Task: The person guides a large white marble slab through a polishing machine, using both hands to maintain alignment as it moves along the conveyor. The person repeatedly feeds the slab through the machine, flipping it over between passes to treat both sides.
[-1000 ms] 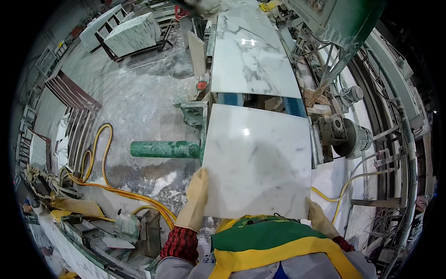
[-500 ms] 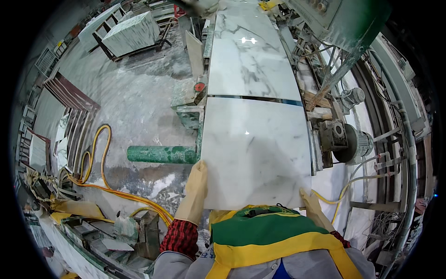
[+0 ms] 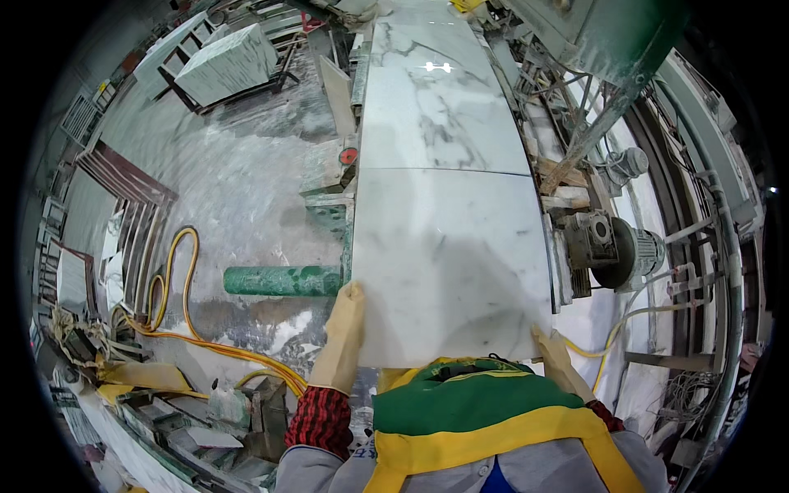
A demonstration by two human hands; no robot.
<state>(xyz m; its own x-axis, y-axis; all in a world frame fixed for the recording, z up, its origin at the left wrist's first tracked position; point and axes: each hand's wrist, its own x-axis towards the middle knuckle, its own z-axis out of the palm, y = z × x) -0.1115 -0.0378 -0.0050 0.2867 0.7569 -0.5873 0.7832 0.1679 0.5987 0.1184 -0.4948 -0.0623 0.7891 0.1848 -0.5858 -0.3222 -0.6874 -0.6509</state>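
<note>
A white marble slab [image 3: 448, 271] with faint grey veins lies flat right in front of me. My left hand [image 3: 345, 324], in a pale cream rubber glove, grips its left edge near the front corner. On the opposite edge my right hand [image 3: 555, 349], gloved the same way, holds the slab near its right front corner; part of this hand's fingers is hidden. Beyond it a second, more strongly veined marble slab [image 3: 436, 107] lies on the same line, and only a thin dark seam shows between the two. My apron touches or nearly touches the near edge.
Left of the slab a green roller [image 3: 283, 280] sticks out, with a red button [image 3: 348, 156] farther up. An electric motor [image 3: 637, 253] stands close on the right. Yellow hoses [image 3: 197, 338] loop over the floor. Stone offcuts [image 3: 205, 435] fill a bin at lower left.
The near slab has moved slightly away from me against the far slab, and the dark gap between them has closed to a thin line. Both hands stay on its edges.
</note>
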